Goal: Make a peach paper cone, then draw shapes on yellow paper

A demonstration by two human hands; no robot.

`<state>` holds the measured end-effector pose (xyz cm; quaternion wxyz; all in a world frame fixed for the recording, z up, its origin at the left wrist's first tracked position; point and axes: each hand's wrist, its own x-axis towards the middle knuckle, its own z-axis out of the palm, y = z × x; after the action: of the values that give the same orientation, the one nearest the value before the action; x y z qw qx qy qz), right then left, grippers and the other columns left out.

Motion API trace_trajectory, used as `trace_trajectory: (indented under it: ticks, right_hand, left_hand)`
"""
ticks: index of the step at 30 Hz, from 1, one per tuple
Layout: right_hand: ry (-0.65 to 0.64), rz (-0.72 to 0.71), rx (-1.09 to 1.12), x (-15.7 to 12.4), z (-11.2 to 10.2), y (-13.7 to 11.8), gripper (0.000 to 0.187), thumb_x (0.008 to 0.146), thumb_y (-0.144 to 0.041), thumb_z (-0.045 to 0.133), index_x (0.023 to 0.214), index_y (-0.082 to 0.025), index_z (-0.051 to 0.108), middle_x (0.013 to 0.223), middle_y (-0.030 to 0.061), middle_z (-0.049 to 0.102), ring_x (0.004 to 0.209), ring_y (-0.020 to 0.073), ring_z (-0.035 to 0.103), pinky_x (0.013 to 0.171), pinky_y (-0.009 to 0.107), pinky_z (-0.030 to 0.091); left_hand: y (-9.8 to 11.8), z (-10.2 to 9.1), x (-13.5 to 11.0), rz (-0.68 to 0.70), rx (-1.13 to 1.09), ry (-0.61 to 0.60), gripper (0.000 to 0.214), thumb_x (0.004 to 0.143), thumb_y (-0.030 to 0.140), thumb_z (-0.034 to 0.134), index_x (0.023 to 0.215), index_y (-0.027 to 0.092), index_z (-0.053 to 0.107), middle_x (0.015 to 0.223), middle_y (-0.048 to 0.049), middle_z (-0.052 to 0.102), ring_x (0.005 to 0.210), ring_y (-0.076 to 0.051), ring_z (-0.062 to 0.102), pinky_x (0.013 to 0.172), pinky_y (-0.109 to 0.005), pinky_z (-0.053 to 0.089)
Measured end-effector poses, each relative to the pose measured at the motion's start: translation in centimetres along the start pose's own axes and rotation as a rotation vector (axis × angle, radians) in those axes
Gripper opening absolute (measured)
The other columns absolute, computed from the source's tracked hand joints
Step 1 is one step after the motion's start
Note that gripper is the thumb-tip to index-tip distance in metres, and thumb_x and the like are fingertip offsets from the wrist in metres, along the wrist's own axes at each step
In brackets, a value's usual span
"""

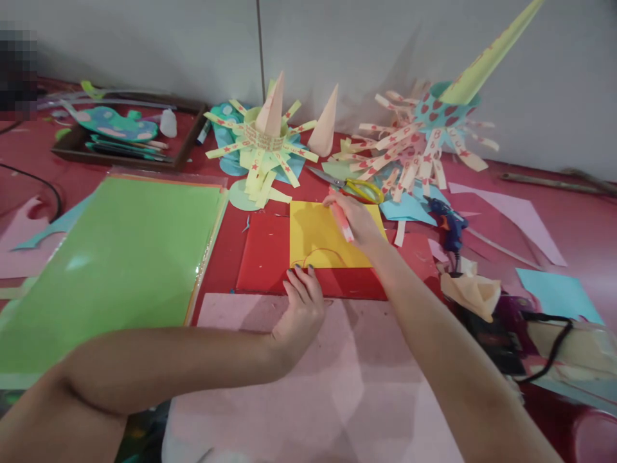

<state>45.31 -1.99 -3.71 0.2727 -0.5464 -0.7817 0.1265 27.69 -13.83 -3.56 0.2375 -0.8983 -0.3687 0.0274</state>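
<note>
A yellow sheet of paper (308,225) lies on a red sheet (263,251), with a thin curved red line drawn near its lower edge. My right hand (357,218) rests over the sheet's upper right part, fingers closed around a pink-red marker (341,222). The marker's lower end points toward me; I cannot see its tip clearly. With fingers stretched out, my left hand (303,296) touches the yellow sheet's lower edge and holds nothing. Just beyond the sheet lie yellow-handled scissors (361,189).
Paper crafts with cones (270,128) and curled strips stand along the wall. A green sheet stack (120,251) in plastic lies left, below a brown tray (180,151) of pens. Right are a blue glue gun (448,225), paper scraps and a pink board (376,373) nearest me.
</note>
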Motion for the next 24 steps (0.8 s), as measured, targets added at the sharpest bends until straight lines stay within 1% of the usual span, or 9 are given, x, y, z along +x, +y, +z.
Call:
trace_trajectory:
  ticks: [1,3,6,9,13,16,18,20,24]
  right_hand:
    - [-0.047,-0.001,-0.027,0.6,-0.4,0.5,0.023,0.082,-0.019,0.04,0.1,-0.021,0.054,0.099,0.0072,0.061,0.093,0.0228,0.056,0.078,0.035,0.043]
    - [-0.063,0.021,-0.051,1.5,-1.0,1.4,0.02,0.082,-0.021,0.04,0.096,-0.02,0.054,0.092,0.0068,0.062,0.086,0.0222,0.057,0.072,0.034,0.043]
    - [-0.077,0.038,-0.076,2.5,-1.8,2.0,0.016,0.08,-0.026,0.046,0.091,-0.02,0.053,0.08,0.0049,0.062,0.075,0.0206,0.057,0.065,0.031,0.041]
    - [-0.076,0.044,-0.091,2.4,-2.7,1.8,0.015,0.078,-0.029,0.049,0.088,-0.02,0.053,0.079,0.0044,0.061,0.072,0.0191,0.056,0.064,0.029,0.039]
    - [-0.077,0.015,-0.014,0.5,-3.9,1.0,0.012,0.08,-0.028,0.048,0.087,-0.02,0.052,0.086,0.0044,0.059,0.074,0.0174,0.055,0.066,0.028,0.038]
    - [-0.026,0.109,-0.038,-1.8,-4.2,0.6,0.01,0.08,-0.027,0.047,0.088,-0.021,0.051,0.08,0.0028,0.058,0.067,0.0163,0.054,0.062,0.027,0.038]
    - [0.031,0.177,-0.051,-3.3,-3.9,0.6,0.01,0.08,-0.027,0.048,0.088,-0.022,0.05,0.078,0.0019,0.058,0.065,0.016,0.053,0.061,0.027,0.038]
    - [0.099,0.217,-0.034,-4.7,-3.3,0.6,0.01,0.08,-0.028,0.048,0.089,-0.022,0.05,0.081,0.0021,0.058,0.068,0.0165,0.055,0.063,0.027,0.039]
    - [0.229,0.314,-0.025,-6.4,-1.9,0.5,0.011,0.081,-0.029,0.047,0.09,-0.023,0.05,0.083,0.0024,0.06,0.072,0.0174,0.056,0.065,0.028,0.041]
  left_hand:
    - [0.0,-0.1,0.1,-0.015,-0.021,-0.005,0.04,0.086,0.021,0.04,0.111,-0.008,0.054,0.1,-0.0306,0.061,0.088,-0.034,0.063,0.068,-0.038,0.056]
    - [0.0,-0.2,0.2,-0.029,-0.029,-0.011,0.044,0.087,0.028,0.042,0.112,-0.007,0.054,0.099,-0.0307,0.062,0.087,-0.034,0.063,0.067,-0.038,0.056]
    - [0.1,-0.3,0.3,-0.029,-0.014,-0.017,0.045,0.086,0.03,0.044,0.114,-0.004,0.053,0.098,-0.0301,0.062,0.087,-0.034,0.063,0.066,-0.038,0.056]
    - [0.0,-0.3,0.3,-0.028,-0.01,-0.022,0.048,0.086,0.034,0.043,0.116,-0.002,0.052,0.098,-0.0298,0.062,0.085,-0.035,0.063,0.059,-0.035,0.056]
    - [-0.1,-0.4,0.4,-0.022,-0.046,-0.022,0.054,0.086,0.039,0.039,0.12,-0.003,0.048,0.098,-0.0317,0.061,0.086,-0.038,0.062,0.051,-0.032,0.054]
    - [-0.2,-0.6,0.4,-0.025,-0.125,-0.06,0.055,0.087,0.039,0.037,0.124,0.0,0.044,0.106,-0.0333,0.057,0.09,-0.039,0.06,0.052,-0.034,0.054]
    - [-0.2,-0.7,0.3,-0.022,-0.148,-0.072,0.052,0.087,0.037,0.037,0.126,0.004,0.042,0.115,-0.0322,0.051,0.093,-0.04,0.059,0.052,-0.035,0.054]
    - [-0.2,-0.7,0.3,-0.015,-0.144,-0.069,0.049,0.088,0.036,0.037,0.128,0.008,0.041,0.122,-0.0301,0.045,0.093,-0.039,0.059,0.051,-0.036,0.054]
    - [-0.1,-0.5,0.3,-0.008,-0.085,-0.034,0.049,0.088,0.035,0.036,0.13,0.009,0.039,0.126,-0.0289,0.041,0.09,-0.038,0.061,0.049,-0.035,0.054]
